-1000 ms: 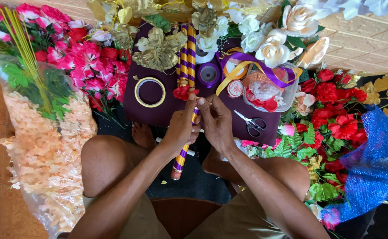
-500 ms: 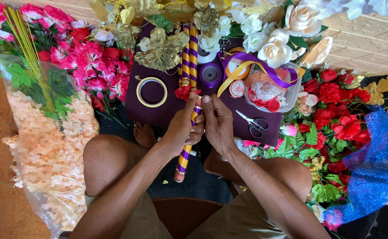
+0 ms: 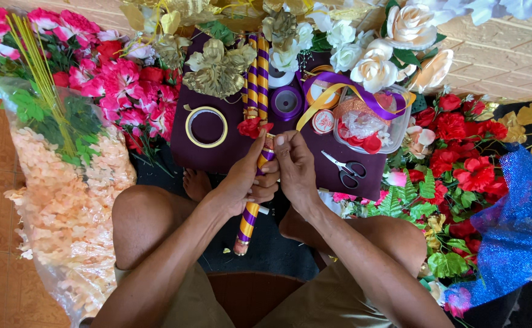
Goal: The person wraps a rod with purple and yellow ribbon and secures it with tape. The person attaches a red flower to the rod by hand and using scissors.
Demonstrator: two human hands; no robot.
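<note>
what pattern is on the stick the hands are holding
Spiral stripes of purple and gold on the stick, seen in the head view.

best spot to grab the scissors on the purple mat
Take the scissors by the black handle loops, which point lower right, toward the right hand. Come from above on that side: they lie flat on the mat, blades pointing upper left, with bare cloth around the handles.

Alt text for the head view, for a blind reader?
Both hands, left and right, grip a purple-and-gold striped stick over the lap, at a red flower. Scissors, a tape ring and artificial flowers surround them.
</note>
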